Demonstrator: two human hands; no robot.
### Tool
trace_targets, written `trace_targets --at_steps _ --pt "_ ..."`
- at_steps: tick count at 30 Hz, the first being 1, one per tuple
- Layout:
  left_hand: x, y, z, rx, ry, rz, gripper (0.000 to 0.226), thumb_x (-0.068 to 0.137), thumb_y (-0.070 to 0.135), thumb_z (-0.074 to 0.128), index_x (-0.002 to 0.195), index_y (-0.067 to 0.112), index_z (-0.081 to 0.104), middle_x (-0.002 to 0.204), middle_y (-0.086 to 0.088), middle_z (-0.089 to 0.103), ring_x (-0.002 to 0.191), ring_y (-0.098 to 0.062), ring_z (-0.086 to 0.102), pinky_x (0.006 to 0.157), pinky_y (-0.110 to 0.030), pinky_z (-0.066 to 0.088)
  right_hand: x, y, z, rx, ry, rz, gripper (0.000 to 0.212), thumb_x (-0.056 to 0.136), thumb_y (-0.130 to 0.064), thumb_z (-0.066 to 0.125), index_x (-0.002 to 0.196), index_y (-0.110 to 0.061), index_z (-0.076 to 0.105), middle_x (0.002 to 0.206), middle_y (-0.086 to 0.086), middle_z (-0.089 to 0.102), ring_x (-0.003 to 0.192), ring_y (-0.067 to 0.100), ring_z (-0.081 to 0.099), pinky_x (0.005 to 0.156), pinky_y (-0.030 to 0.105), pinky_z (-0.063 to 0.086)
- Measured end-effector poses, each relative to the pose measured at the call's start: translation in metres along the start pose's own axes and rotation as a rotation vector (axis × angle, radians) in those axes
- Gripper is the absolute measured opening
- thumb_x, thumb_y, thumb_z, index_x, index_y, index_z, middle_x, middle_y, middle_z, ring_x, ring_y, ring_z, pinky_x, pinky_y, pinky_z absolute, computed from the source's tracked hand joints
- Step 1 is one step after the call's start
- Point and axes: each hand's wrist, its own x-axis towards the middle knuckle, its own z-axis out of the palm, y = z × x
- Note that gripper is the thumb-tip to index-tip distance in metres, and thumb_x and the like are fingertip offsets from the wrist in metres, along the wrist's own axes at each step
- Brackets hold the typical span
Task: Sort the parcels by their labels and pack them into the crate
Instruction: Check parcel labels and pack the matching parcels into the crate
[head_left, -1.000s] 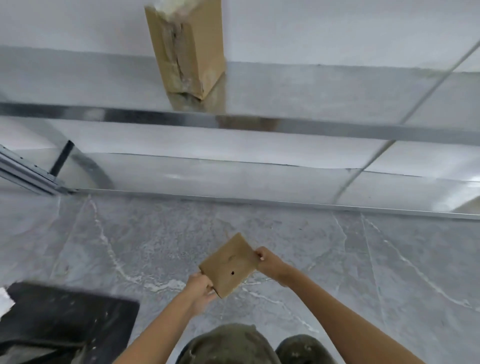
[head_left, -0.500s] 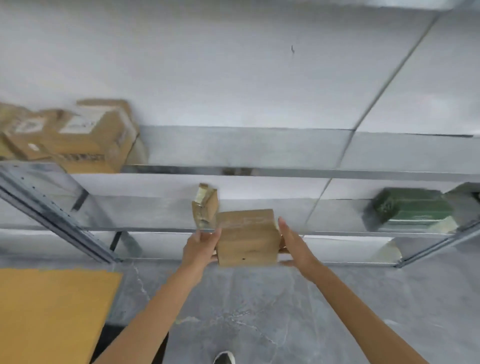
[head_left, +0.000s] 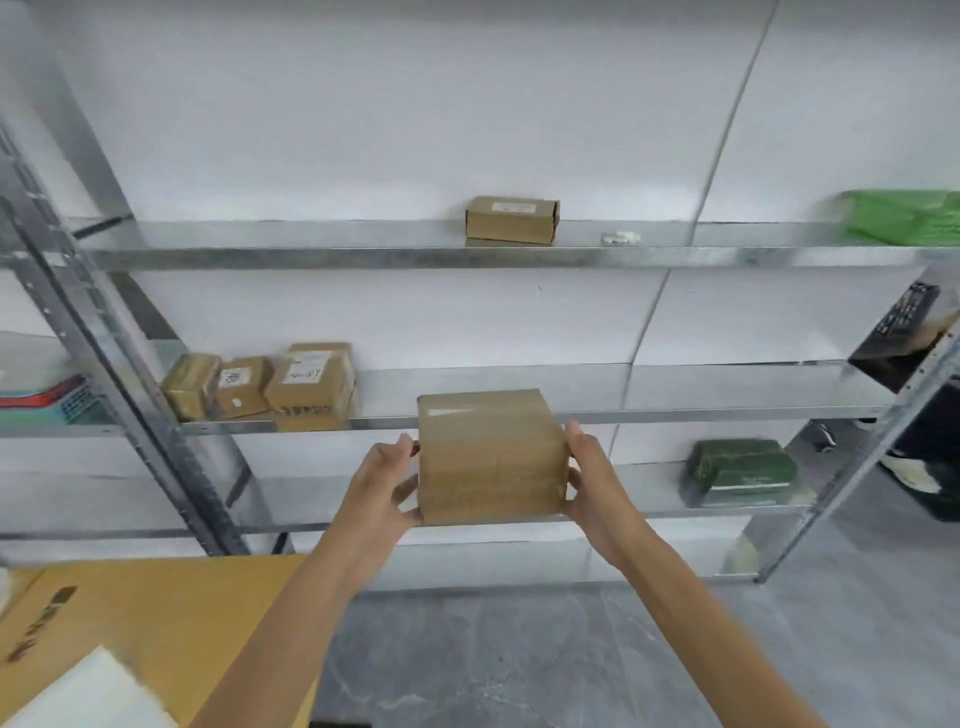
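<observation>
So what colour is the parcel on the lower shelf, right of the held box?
The parcel is dark green; the head view shows it best.

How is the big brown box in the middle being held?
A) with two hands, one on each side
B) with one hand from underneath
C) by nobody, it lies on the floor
A: the left hand grips the left side of the brown box and the right hand grips its right side, holding it up in front of the metal shelves.
</observation>
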Motion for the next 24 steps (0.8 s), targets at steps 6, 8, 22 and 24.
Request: trace_targets --at_steps 6,8,22,24 --pt "-0.107 0.018 -0.053 0.061 0.066 -0.11 0.022 0.087 0.03 0.061 0.104 0.022 0.051 0.094 0.0 0.061 0.083 -0.021 0.057 0.066 -0.039 0.053 -0.124 0.038 0.063 0.063 -0.034 -0.117 0.017 0.087 -0.034 0.06 0.084 -0.023 0.047 0.081 -0.012 0.05 0.077 0.005 0.05 0.059 0.024 0.043" --pt "-0.143 0.024 -0.078 0.075 -0.034 -0.138 0.05 0.08 0.026 0.067 0.124 0.032 0.044 0.106 -0.001 0.063 0.092 -0.021 0.06 0.071 -0.041 0.054 -0.16 0.047 0.077 0.089 -0.087 -0.146 0.02 0.082 -0.033 0.062 0.093 -0.022 0.049 0.088 -0.012 0.054 0.076 0.003 0.053 0.06 0.023 0.045" --pt "-0.314 0.0 -0.098 0.381 0.258 -0.055 0.059 0.077 0.046 0.067 0.124 0.026 0.037 0.11 0.009 0.053 0.094 -0.002 0.055 0.065 -0.017 0.047 -0.316 0.077 0.145 -0.254 -0.055 -0.415 0.044 0.084 -0.027 0.07 0.124 -0.029 0.052 0.131 -0.009 0.05 0.122 -0.003 0.047 0.083 0.008 0.047" --pt "-0.33 -0.007 -0.099 0.374 0.294 -0.009 0.053 0.077 0.045 0.067 0.12 0.029 0.042 0.11 0.01 0.055 0.094 -0.002 0.056 0.061 -0.014 0.048 -0.328 0.08 0.142 -0.231 -0.084 -0.337 0.053 0.076 -0.041 0.072 0.124 -0.039 0.05 0.133 -0.014 0.048 0.123 -0.003 0.047 0.08 0.011 0.05"
